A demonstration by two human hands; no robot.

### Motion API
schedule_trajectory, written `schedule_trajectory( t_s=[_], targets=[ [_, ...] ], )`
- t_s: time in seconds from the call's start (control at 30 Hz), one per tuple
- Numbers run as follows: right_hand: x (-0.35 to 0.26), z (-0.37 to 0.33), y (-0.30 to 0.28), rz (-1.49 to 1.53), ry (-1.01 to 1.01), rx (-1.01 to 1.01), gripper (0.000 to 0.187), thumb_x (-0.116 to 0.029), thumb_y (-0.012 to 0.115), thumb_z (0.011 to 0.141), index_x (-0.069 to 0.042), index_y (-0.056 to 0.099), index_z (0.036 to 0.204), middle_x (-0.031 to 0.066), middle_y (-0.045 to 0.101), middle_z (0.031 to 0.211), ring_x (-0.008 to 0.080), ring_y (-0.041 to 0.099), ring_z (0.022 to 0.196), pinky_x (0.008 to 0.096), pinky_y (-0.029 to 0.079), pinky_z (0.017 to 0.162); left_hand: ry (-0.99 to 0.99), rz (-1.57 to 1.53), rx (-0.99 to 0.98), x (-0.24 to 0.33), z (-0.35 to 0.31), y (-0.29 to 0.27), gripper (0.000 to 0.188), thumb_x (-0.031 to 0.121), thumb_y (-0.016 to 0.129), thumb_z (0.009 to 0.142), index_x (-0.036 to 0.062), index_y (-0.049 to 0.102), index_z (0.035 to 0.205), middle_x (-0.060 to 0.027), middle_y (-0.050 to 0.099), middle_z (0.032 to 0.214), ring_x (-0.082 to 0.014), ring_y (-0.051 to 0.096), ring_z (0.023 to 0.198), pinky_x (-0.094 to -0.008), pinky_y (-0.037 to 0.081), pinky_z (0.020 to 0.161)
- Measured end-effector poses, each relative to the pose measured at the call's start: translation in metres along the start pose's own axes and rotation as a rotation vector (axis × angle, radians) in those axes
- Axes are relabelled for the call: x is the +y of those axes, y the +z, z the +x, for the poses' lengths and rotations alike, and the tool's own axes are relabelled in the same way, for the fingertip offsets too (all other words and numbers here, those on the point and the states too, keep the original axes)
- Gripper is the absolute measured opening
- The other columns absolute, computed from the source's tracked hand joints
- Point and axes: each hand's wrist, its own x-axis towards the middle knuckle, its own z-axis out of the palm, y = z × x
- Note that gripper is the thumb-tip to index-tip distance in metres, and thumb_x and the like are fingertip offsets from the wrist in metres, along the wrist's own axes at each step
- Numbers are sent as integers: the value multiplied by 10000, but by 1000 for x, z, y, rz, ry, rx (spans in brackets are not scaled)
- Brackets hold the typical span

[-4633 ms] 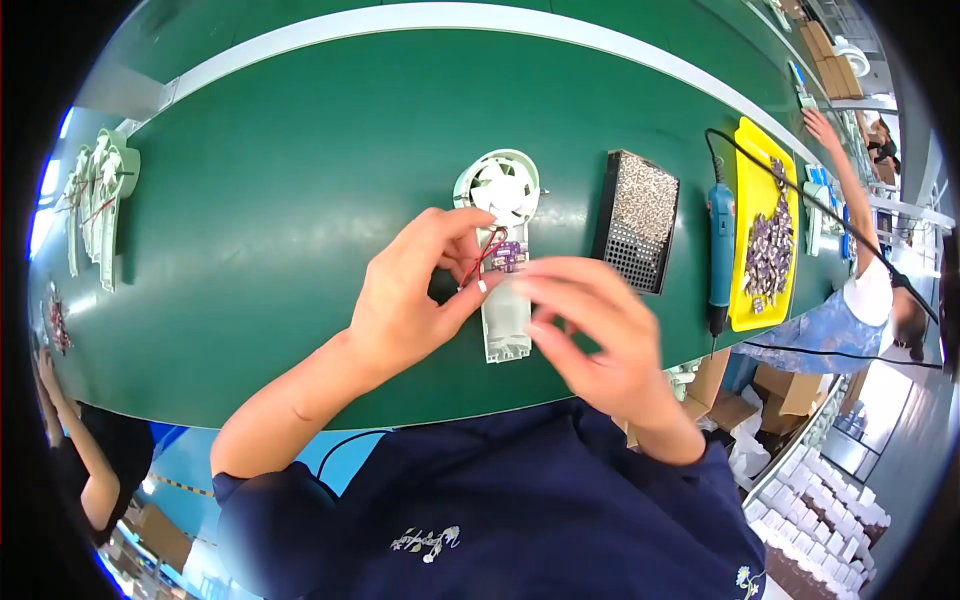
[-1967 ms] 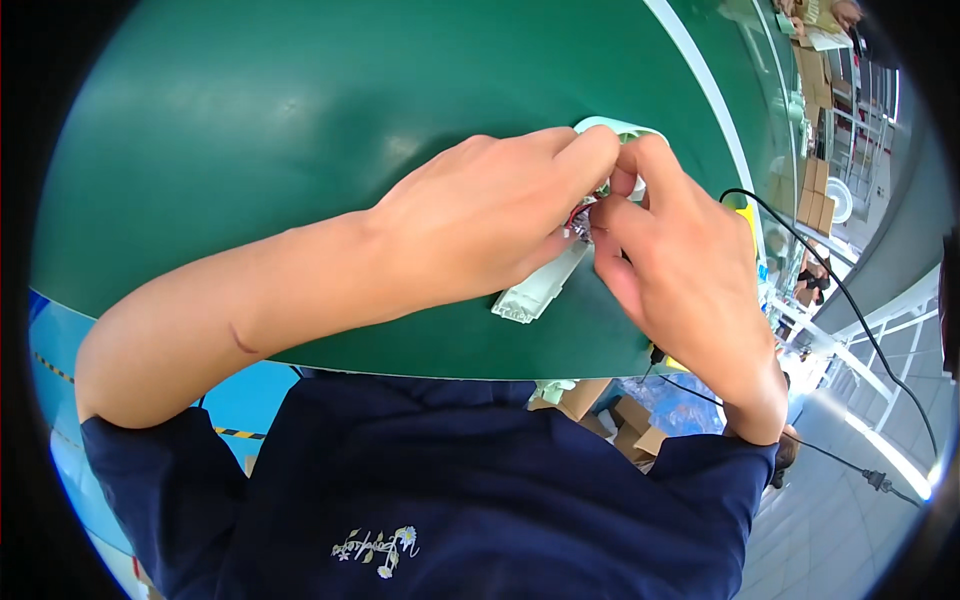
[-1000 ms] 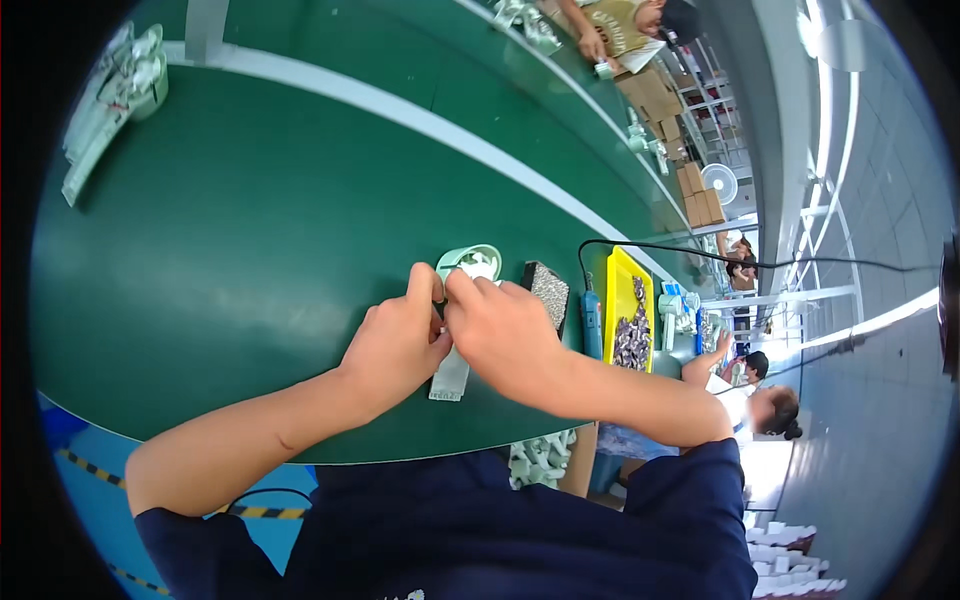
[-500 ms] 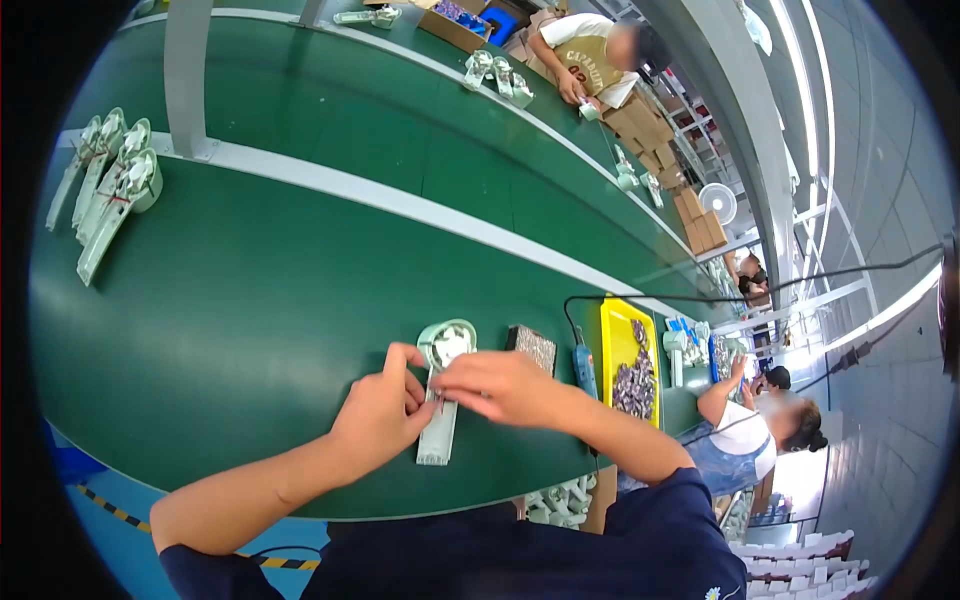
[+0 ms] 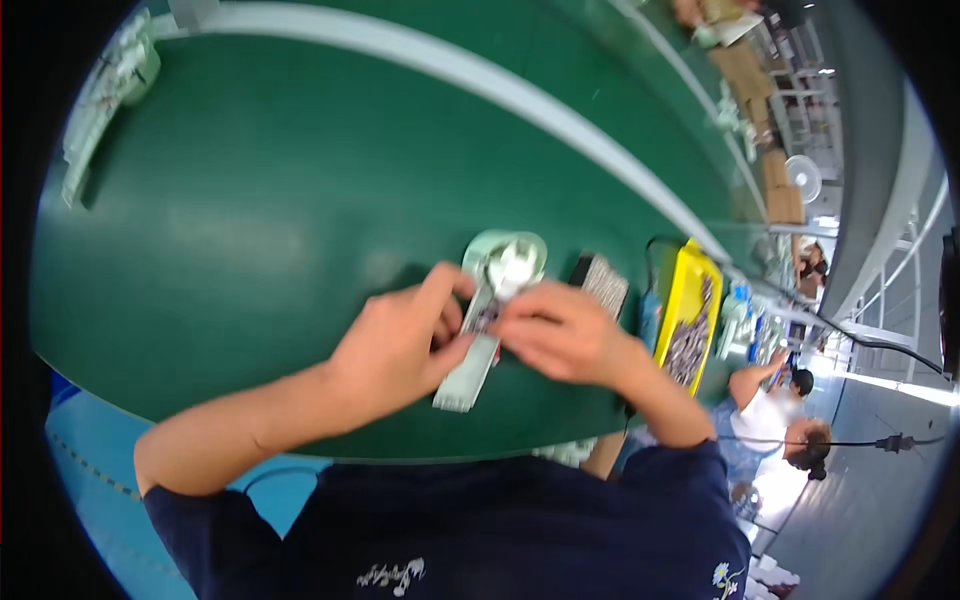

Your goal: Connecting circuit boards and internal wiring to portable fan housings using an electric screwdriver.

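A pale green plastic housing (image 5: pixel 464 385) with a round head and a long handle lies on the green table in front of me, its head pointing away. White parts (image 5: pixel 513 266) sit inside the round head. My left hand (image 5: pixel 395 335) holds the handle from the left, thumb and fingers bent around its edge. From the right, my right hand (image 5: pixel 570 335) pinches at the handle just below the head, where a small dark part shows between the hands. Blur and fingers hide what exactly the right fingertips hold. A bit of red shows beside the handle below them.
Right of the housing stands a dark box (image 5: pixel 604 284) of small metal pieces. Beyond it are a blue handheld tool (image 5: pixel 650 318) and a yellow tray (image 5: pixel 690 262) of small parts. More housings (image 5: pixel 125 75) lie far left. A person (image 5: pixel 765 420) sits at the right.
The view has tilted down and shifted, so the housing appears higher and more slanted. Both hands stay at the handle, the right one now slightly lower along the fingers' pinch.
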Motion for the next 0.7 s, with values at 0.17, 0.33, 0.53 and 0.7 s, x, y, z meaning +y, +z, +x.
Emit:
schedule_trajectory(
  t_s=[0.17, 0.33, 0.53, 0.7],
  targets=[
    [12, -2, 4, 135, -21, 26, 259, -27, 809, 758, -43, 763, 1012, 105, 701, 1060, 217, 645, 723, 321, 533, 604, -49, 1, -10, -8, 5, 0, 372, 16, 746, 867, 45, 518, 1160, -104, 671, 802, -272, 692, 670, -357, 562, 586],
    [10, 1, 8, 59, -111, 9, 199, -33, 813, 748, -50, 750, 936, 88, 715, 999, 214, 643, 671, 307, 503, 544, -54, 20, -14, -9, -2, 2, 362, 41, 759, 876, 46, 531, 1157, -93, 680, 834, -237, 704, 689, -337, 586, 607],
    [13, -1, 10, 109, -102, 51, 236, 0, 800, 735, -34, 724, 956, 83, 726, 957, 202, 621, 604, 293, 479, 508, -68, 40, -47, -12, -1, 2, 376, 55, 780, 874, 46, 539, 1162, -85, 702, 866, -199, 721, 711, -306, 614, 618],
    [14, -2, 8, 106, -79, 109, 253, 3, 795, 726, -36, 742, 970, 87, 712, 921, 210, 634, 636, 295, 485, 525, -45, 0, 3, -12, -5, 4, 322, 48, 739, 883, 52, 529, 1128, -100, 665, 792, -259, 660, 624, -356, 542, 555]
  ],
)
